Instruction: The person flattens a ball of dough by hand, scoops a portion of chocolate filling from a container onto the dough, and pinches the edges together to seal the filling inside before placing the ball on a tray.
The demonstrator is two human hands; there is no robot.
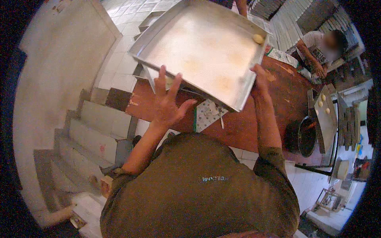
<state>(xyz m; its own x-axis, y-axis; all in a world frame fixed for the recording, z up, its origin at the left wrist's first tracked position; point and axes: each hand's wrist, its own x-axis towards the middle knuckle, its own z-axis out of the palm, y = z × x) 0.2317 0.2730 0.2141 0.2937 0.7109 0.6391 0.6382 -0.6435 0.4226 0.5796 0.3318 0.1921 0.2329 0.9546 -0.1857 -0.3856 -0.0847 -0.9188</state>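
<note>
A large square metal tray [202,53] is tilted above a reddish-brown table [238,131]. My right hand [260,78] grips its right rim, thumb on the edge. My left hand [168,101] is by the tray's near left edge with its fingers spread; whether the fingertips touch the rim cannot be told. One small pale yellow, roundish piece [258,39] lies in the tray's far right corner. Beneath the raised tray, another metal tray [148,74] shows in part. A patterned card or box [208,114] with a thin light tool [221,119] on it lies on the table, partly hidden.
A co-worker [312,50] is at the table's far right; another person's arm [241,7] shows beyond the tray. Right stand a dark round pan [307,136] and a tray [327,119] with several pale pieces. Grey stepped blocks [101,119] are on the left.
</note>
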